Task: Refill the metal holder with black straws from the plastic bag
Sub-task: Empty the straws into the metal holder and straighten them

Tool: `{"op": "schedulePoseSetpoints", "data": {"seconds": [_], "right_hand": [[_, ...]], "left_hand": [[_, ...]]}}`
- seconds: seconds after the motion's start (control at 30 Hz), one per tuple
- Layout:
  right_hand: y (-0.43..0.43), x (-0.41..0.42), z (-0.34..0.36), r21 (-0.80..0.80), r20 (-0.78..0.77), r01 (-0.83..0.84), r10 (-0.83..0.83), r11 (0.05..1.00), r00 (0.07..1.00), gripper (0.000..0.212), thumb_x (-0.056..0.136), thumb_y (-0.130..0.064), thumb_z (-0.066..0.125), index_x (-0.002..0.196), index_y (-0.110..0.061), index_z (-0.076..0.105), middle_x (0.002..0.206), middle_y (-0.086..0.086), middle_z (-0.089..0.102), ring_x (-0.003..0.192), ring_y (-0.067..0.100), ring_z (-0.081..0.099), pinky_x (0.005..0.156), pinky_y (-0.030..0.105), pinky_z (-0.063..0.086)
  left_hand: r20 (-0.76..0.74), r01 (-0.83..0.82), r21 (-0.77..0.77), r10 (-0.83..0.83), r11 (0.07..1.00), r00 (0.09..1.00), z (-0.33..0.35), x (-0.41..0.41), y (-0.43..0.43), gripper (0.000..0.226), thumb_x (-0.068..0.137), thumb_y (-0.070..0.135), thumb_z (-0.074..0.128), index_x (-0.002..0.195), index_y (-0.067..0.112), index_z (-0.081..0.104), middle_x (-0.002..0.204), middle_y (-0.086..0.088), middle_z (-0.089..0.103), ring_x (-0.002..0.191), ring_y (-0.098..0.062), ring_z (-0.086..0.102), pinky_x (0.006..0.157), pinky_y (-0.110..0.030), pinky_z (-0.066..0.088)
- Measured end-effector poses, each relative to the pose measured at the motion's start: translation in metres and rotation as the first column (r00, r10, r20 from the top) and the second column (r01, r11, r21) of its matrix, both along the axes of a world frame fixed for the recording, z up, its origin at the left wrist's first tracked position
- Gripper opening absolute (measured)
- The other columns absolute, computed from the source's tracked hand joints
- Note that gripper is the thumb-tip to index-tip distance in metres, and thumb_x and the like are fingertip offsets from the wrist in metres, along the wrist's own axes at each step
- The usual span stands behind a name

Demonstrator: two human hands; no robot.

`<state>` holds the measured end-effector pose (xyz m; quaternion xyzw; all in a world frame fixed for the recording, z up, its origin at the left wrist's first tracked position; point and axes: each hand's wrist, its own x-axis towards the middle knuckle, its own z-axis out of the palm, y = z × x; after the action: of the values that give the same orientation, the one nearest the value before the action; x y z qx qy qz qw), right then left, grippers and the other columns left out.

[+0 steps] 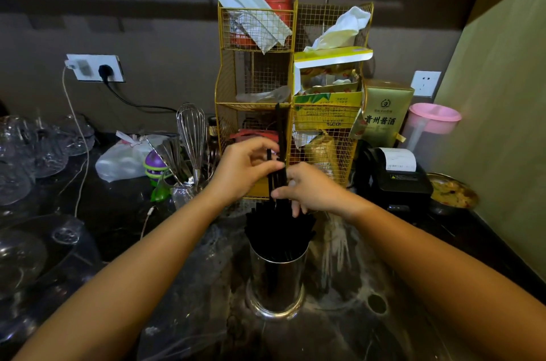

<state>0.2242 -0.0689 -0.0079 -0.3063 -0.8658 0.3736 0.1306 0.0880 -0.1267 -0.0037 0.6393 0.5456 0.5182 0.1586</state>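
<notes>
My left hand and right hand both pinch a few upright black straws above the metal holder, near center on the dark counter. Holder already packed with straws. Gold wire rack just behind.

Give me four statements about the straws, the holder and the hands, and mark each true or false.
1. Both hands, left hand and right hand, grip black straws above the metal holder. True.
2. The holder is empty. False: many black straws stand in it.
3. A whisk stands left of the gold wire rack. True.
4. The holder lies on its side. False: it stands upright.
</notes>
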Motion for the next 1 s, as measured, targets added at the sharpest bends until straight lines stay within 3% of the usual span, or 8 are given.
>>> {"op": "schedulePoseSetpoints", "data": {"seconds": [0.07, 0.13, 0.23, 0.33, 0.47, 0.67, 0.8, 1.0], "right_hand": [[0.000, 0.003, -0.007, -0.012, -0.004, 0.008, -0.008, 1.000, 1.000, 0.021, 0.085, -0.018, 0.060, 0.065, -0.021, 0.053, 0.028, -0.009, 0.051, 0.026, 0.002, 0.046, 0.034, 0.010, 0.033], [0.001, 0.005, -0.011, -0.034, -0.017, 0.034, -0.035, 0.999, 0.999, 0.024, 0.083, -0.019, 0.062, 0.060, -0.019, 0.055, 0.026, -0.008, 0.049, 0.027, 0.002, 0.044, 0.036, 0.010, 0.033], [0.004, 0.006, -0.018, -0.091, -0.021, 0.058, -0.060, 0.994, 0.998, 0.029, 0.081, -0.022, 0.064, 0.055, -0.017, 0.053, 0.025, -0.006, 0.045, 0.028, 0.004, 0.042, 0.041, 0.012, 0.034], [0.003, 0.007, -0.022, -0.080, 0.031, 0.068, -0.066, 0.995, 0.997, 0.039, 0.080, -0.026, 0.065, 0.048, -0.017, 0.044, 0.023, -0.005, 0.043, 0.029, 0.005, 0.041, 0.044, 0.013, 0.034], [0.004, 0.007, -0.022, -0.059, 0.070, 0.060, -0.056, 0.996, 0.996, 0.039, 0.080, -0.025, 0.066, 0.049, -0.016, 0.044, 0.023, -0.005, 0.043, 0.029, 0.005, 0.040, 0.048, 0.018, 0.035], [0.001, 0.014, -0.004, -0.109, -0.097, 0.008, -0.019, 0.994, 0.995, 0.004, 0.083, -0.011, 0.061, 0.084, -0.015, 0.059, 0.044, -0.008, 0.060, 0.035, 0.002, 0.053, 0.035, 0.013, 0.038], [-0.001, 0.016, -0.005, -0.036, -0.129, 0.032, -0.037, 0.999, 0.991, 0.012, 0.084, -0.012, 0.060, 0.094, -0.017, 0.057, 0.067, -0.001, 0.063, 0.044, 0.002, 0.057, 0.036, 0.013, 0.040], [0.004, 0.024, -0.017, 0.200, -0.138, 0.167, -0.141, 0.966, 0.980, 0.030, 0.086, -0.012, 0.053, 0.116, -0.012, 0.056, 0.078, -0.006, 0.060, 0.068, 0.002, 0.054, 0.060, 0.008, 0.040]], "left_hand": [[-0.011, -0.018, -0.034, 0.017, 0.999, 1.000, -0.006, 0.002, 0.000, 0.036, 0.071, 0.003, 0.068, 0.106, 0.003, 0.059, 0.077, 0.007, 0.061, 0.062, 0.006, 0.060, 0.066, -0.009, 0.049], [-0.009, 0.019, -0.027, -0.020, 0.999, 1.000, -0.008, 0.006, -0.004, 0.060, 0.072, 0.002, 0.067, 0.124, 0.022, 0.045, 0.092, 0.001, 0.063, 0.076, -0.002, 0.065, 0.076, -0.014, 0.053], [-0.148, 0.018, 0.011, -0.016, 1.000, 0.989, -0.001, 0.011, -0.010, 0.086, 0.074, 0.005, 0.067, 0.117, 0.058, 0.015, 0.108, 0.004, 0.054, 0.079, -0.017, 0.066, 0.077, -0.022, 0.053], [-0.226, 0.049, 0.019, -0.043, 0.999, 0.973, 0.001, 0.014, -0.012, 0.093, 0.074, 0.004, 0.067, 0.113, 0.061, 0.005, 0.110, 0.009, 0.043, 0.072, -0.006, 0.064, 0.073, -0.009, 0.049], [-0.199, 0.078, -0.012, -0.079, 0.997, 0.977, -0.004, 0.012, -0.009, 0.079, 0.075, 0.004, 0.066, 0.115, 0.056, 0.020, 0.094, 0.012, 0.052, 0.077, -0.004, 0.064, 0.072, -0.005, 0.048], [-0.336, 0.048, 0.071, -0.021, 0.996, 0.941, -0.022, 0.008, -0.006, 0.026, 0.076, 0.006, 0.065, 0.102, 0.008, 0.065, 0.090, 0.000, 0.067, 0.087, 0.000, 0.059, 0.077, -0.003, 0.044], [-0.364, 0.010, 0.085, 0.022, 0.996, 0.931, -0.034, 0.009, -0.005, 0.022, 0.082, 0.009, 0.059, 0.103, 0.008, 0.065, 0.099, -0.008, 0.070, 0.087, 0.002, 0.057, 0.075, -0.001, 0.041], [-0.543, -0.027, -0.125, -0.045, 0.992, 0.839, -0.050, 0.010, -0.006, 0.048, 0.086, 0.037, 0.034, 0.124, 0.013, 0.050, 0.123, -0.009, 0.060, 0.116, -0.021, 0.050, 0.095, -0.029, 0.036]]}}
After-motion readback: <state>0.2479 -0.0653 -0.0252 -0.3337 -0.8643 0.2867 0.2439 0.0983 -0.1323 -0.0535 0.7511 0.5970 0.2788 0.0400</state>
